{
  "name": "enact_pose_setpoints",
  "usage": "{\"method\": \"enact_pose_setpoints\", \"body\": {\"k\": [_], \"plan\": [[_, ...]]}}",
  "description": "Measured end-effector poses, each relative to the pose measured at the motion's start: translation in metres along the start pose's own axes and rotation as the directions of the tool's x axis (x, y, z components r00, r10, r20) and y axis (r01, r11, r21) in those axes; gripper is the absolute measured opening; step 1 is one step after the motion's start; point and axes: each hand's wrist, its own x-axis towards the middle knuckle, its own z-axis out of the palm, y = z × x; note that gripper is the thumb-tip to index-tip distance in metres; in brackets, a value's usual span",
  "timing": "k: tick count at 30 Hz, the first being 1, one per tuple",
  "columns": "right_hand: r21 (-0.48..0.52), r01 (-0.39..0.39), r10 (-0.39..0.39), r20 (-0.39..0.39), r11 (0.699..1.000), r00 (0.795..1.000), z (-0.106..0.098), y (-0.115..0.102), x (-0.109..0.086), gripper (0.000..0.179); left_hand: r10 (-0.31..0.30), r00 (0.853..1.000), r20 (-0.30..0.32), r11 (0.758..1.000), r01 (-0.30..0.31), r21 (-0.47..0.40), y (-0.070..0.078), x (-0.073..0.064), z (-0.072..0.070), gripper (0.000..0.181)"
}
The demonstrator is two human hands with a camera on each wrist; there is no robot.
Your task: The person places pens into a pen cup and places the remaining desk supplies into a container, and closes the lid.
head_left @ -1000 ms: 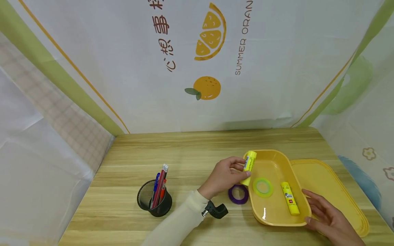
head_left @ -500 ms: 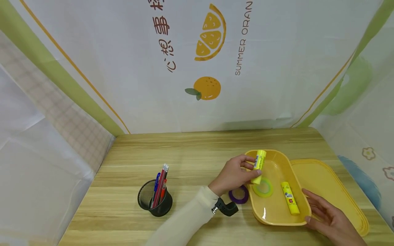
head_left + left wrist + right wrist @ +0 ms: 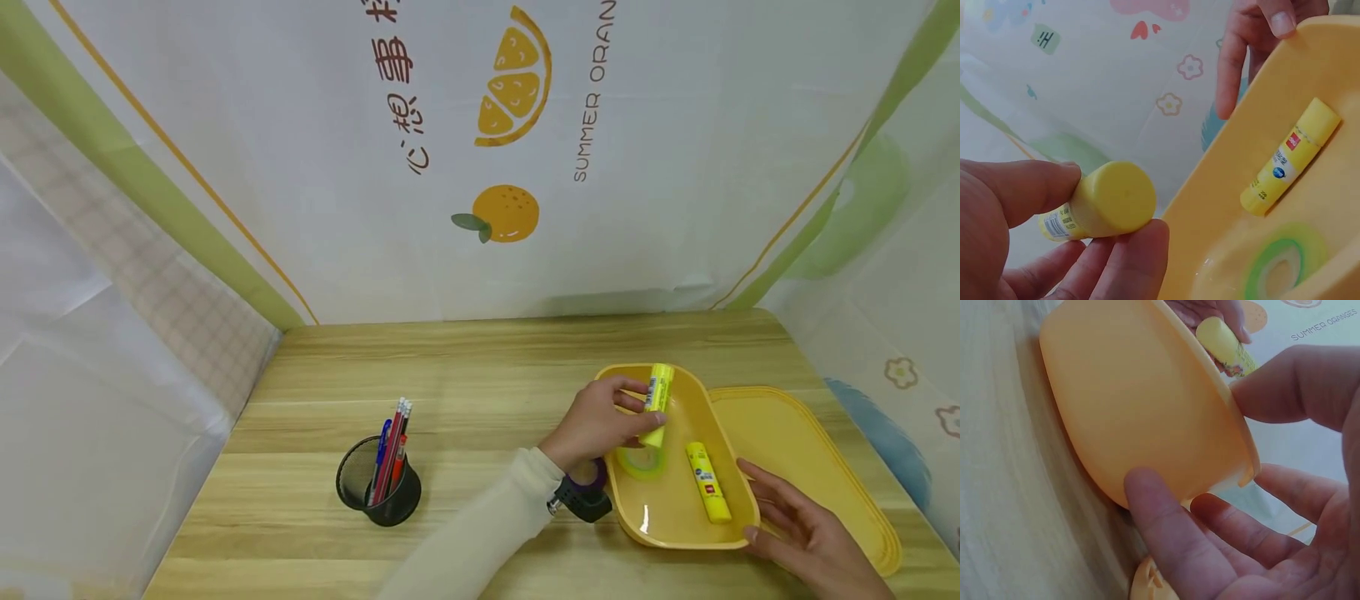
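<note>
My left hand [image 3: 603, 421] pinches a yellow glue stick [image 3: 657, 406] between thumb and fingers, raised over the left part of a yellow plastic box [image 3: 660, 533]. In the left wrist view, the held glue stick [image 3: 1122, 197] points its round end toward the camera. A second glue stick [image 3: 707, 483] lies inside the box, along with a green tape roll [image 3: 641, 462] partly hidden under the held stick. My right hand [image 3: 798, 525] holds the box's near right corner, thumb at the rim and fingers along the outer wall [image 3: 1147, 394].
A yellow lid [image 3: 810, 467] lies on the table right of the box. Beside the box's left wall is a purple tape roll [image 3: 592, 472], partly covered by the left wrist's camera mount [image 3: 588, 502]. A black mesh pen holder [image 3: 397, 504] with pencils and pens stands to the left.
My left hand has carried the glue stick rightward, from the box's left rim to over its inside, covering part of the green tape roll. My right hand stays at the corner.
</note>
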Motion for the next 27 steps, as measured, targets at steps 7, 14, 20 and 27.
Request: {"method": "enact_pose_setpoints", "body": {"k": [7, 14, 20, 27], "plan": [[0.027, -0.016, 0.016, 0.009, 1.0, 1.0, -0.001, -0.002, 0.0, 0.072, -0.025, 0.999, -0.03, 0.999, 0.026, 0.023, -0.005, 0.009, 0.011, 0.038], [0.044, -0.022, 0.021, 0.018, 0.999, 1.0, -0.002, -0.002, 0.0, 0.072, -0.019, 0.998, -0.063, 0.992, 0.026, 0.121, -0.006, 0.015, 0.024, 0.037], [0.053, -0.03, 0.029, 0.017, 0.998, 0.999, -0.001, 0.0, 0.001, 0.072, -0.018, 0.991, -0.134, 0.929, 0.067, 0.364, -0.004, 0.02, 0.036, 0.042], [0.041, -0.012, 0.012, 0.014, 0.999, 1.0, -0.001, 0.001, 0.001, 0.072, -0.034, 0.98, -0.198, 0.866, 0.128, 0.483, -0.003, 0.027, 0.049, 0.045]]}}
